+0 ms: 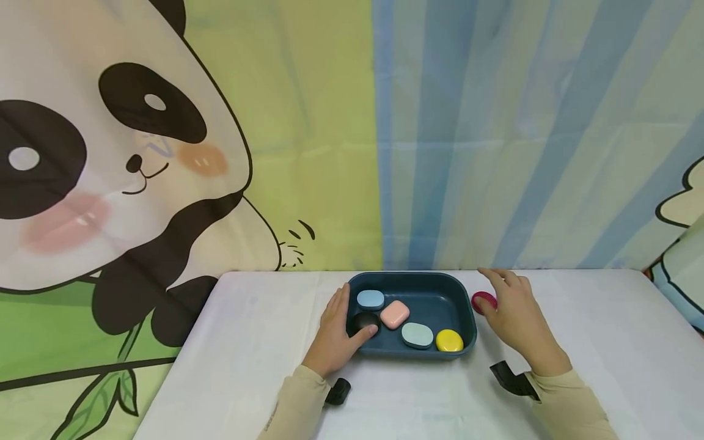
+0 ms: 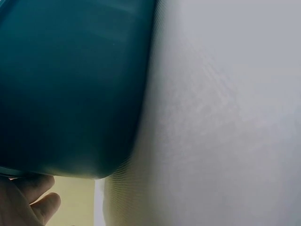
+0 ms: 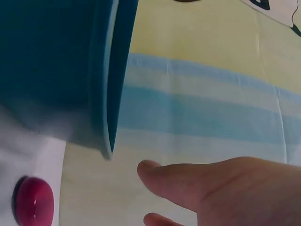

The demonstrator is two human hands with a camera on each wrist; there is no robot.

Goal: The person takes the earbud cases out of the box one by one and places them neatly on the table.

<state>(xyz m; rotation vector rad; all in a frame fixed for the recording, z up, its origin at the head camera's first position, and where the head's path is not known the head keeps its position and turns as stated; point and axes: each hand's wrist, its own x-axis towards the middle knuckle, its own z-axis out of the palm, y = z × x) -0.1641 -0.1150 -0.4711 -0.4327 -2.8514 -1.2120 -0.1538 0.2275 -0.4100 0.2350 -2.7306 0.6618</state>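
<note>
A dark blue rectangular tray (image 1: 440, 308) stands on the white-covered table. My left hand (image 1: 332, 342) holds its left wall, thumb over the rim and fingers along the outside. Inside lie smooth rounded pieces: light blue (image 1: 371, 299), black (image 1: 362, 320), pink (image 1: 395, 314), pale green (image 1: 417, 336) and yellow (image 1: 449, 340). The left thumb partly covers the black one. Just right of the tray, a round red piece (image 1: 484, 302) sits on the table. Over it my right hand (image 1: 519, 318) hovers, thumb and fingers spread; the right wrist view shows the red piece (image 3: 35, 201) apart from that hand.
The white tabletop (image 1: 407, 397) extends around the tray. Directly behind it hangs a printed curtain (image 1: 324, 153) with a panda and stripes. Black straps or mounts (image 1: 338, 391) sit at both wrists.
</note>
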